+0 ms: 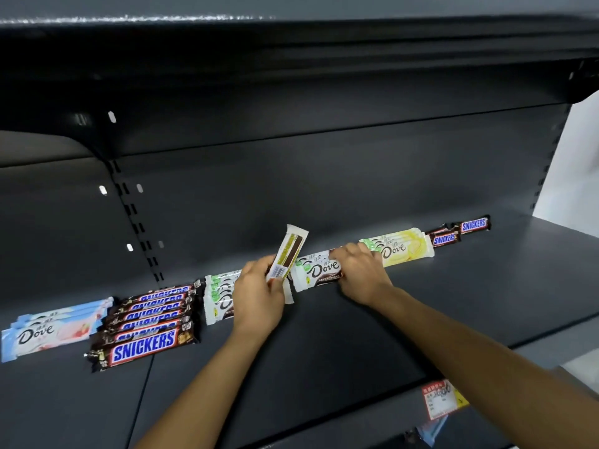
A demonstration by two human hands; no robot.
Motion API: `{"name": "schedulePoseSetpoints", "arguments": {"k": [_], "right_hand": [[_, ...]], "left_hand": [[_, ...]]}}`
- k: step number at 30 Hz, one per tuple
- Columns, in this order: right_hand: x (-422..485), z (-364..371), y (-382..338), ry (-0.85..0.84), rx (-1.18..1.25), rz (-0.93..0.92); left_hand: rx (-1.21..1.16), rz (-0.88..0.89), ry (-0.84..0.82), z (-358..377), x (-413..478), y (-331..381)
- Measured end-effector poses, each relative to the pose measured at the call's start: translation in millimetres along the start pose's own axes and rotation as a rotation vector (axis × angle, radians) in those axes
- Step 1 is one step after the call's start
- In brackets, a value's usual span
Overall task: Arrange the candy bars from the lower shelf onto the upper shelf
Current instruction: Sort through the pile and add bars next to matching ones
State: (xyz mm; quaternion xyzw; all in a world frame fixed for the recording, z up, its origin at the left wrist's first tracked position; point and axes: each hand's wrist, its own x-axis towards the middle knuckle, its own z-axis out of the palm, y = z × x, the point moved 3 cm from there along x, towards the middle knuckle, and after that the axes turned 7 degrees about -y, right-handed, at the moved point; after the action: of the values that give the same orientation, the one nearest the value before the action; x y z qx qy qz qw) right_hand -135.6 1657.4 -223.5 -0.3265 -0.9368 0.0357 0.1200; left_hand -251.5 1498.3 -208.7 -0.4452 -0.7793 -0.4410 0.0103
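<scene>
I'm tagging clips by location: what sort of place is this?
Probably a shop aisle: dark metal shelving with slotted uprights, rows of Snickers bars and Dove bars along it, and a price tag on the shelf edge.

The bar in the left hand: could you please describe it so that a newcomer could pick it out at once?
Look at the dark shelf with candy bars lined along its back wall. Near the row's middle, the left hand holds one bar. Unlike the Dove stack lying flat beside it, it stands tilted up, its back showing: a barcode and a green-and-brown panel.
</scene>
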Motion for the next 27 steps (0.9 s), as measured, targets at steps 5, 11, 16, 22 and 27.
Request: {"name": "schedulePoseSetpoints", "arguments": {"k": [5,11,16,22,27], "right_hand": [[4,6,-3,-0.060,0.083,-0.019],[6,3,0,0.005,0.019,-0.046],[5,10,1,0.043,0.008,-0.085],[-2,-27,-11,0.181,0.972,-0.045],[-18,-36,-37,-0.342,1.350,-0.073]], "left_hand": [[-0.030,0.003,0.026,0,2,1],[-0.057,0.013,-0.024,5,0,2],[-0.037,0.052,-0.096,8,-3,5],[0.117,0.153,-0.122,14,-2,-1],[0.327,0.278,-0.109,18,-7,4]]}}
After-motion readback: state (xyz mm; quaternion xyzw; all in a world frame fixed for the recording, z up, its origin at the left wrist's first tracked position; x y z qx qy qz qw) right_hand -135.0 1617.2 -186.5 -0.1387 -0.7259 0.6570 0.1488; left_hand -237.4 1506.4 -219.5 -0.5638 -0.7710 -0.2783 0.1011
